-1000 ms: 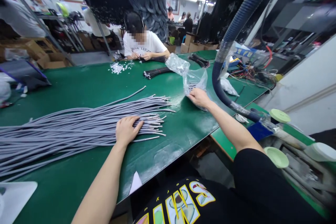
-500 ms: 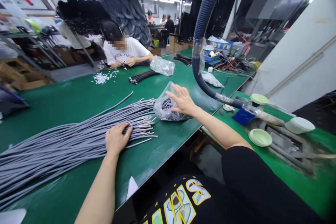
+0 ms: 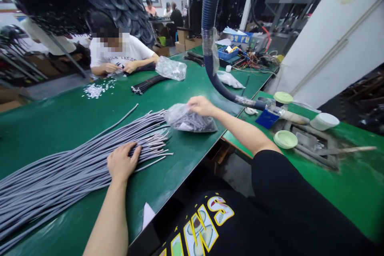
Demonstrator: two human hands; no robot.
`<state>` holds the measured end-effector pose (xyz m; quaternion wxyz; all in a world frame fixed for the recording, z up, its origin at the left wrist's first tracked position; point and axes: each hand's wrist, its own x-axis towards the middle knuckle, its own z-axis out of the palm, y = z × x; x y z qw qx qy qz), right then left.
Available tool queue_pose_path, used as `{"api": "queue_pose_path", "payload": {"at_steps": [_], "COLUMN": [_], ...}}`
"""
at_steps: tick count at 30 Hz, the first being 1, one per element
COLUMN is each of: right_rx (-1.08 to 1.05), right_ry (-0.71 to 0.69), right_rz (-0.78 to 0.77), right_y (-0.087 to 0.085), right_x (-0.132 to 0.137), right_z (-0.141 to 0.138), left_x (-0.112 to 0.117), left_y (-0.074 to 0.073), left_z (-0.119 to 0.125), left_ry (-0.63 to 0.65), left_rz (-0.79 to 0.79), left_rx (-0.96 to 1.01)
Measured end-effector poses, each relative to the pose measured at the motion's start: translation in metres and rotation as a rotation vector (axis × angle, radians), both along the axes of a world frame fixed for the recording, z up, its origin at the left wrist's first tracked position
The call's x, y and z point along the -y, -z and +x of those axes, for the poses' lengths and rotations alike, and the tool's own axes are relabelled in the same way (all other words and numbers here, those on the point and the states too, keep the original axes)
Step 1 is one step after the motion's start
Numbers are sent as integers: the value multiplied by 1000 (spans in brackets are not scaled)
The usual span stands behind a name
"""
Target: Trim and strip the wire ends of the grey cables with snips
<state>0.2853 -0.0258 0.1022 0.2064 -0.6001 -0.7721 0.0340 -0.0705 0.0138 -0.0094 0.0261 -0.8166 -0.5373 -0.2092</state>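
Observation:
A wide bundle of long grey cables (image 3: 75, 164) lies across the green table, its pale stripped ends pointing right. My left hand (image 3: 123, 162) rests flat on top of the bundle near those ends, thumb apart from the fingers. Just beyond the cable ends sits a clear plastic bag (image 3: 192, 122) filled with short grey pieces. My right hand (image 3: 201, 106) has its fingers closed on the bag's upper edge; the fingertips are partly hidden behind the hand.
Across the table (image 3: 60, 116) a co-worker (image 3: 120, 54) handles small parts beside scattered white pieces (image 3: 97, 89), black cables (image 3: 150, 84) and another plastic bag (image 3: 171, 68). A ribbed hose (image 3: 210, 28) hangs down at right, above green bowls (image 3: 285, 139) and a blue box (image 3: 268, 119).
My right hand has gone from spread fingers over the bag to a closed grip on its top. The bag lies flatter. My left hand stays on the cables; the view has shifted right.

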Motion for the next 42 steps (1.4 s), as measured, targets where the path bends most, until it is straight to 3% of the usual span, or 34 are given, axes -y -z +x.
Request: {"api": "queue_pose_path", "payload": {"at_steps": [4,10,13,15,19,23,27,31,36,39,42], "right_rx": [-356,-326,-217,-135,-118,-388,-684,-743,-537,-398,-71], "right_ry": [-23,282,406,466,540,520,495,451,435,430,447], "right_rz": [288,628,725,740,628,556,445,355,257,226,143], "right_y": [-55,-143,-166,-170,-155,-130,-107,-78,-39,-27,-21], "right_x": [50,129,138,131,91,40,-11,-61,-105,-117,-124], "right_z": [40,104,139,165,220,264,283,285,289,300,309], "left_x": [1,1,1,1,1,2,2,1,0,1,1], "left_y": [0,1,2,3,4,6,9,13,16,16,16], "left_z": [0,2,2,2,3,5,4,2,1,1,1], "left_ry": [-7,-36,-39,-42,-46,-48,-33,-29,-31,-29,-30], "left_rz": [-24,-50,-37,-10,39,108,155,176,188,179,177], "left_rx": [13,36,16,9,-7,-7,0,-4,-2,3,14]}}
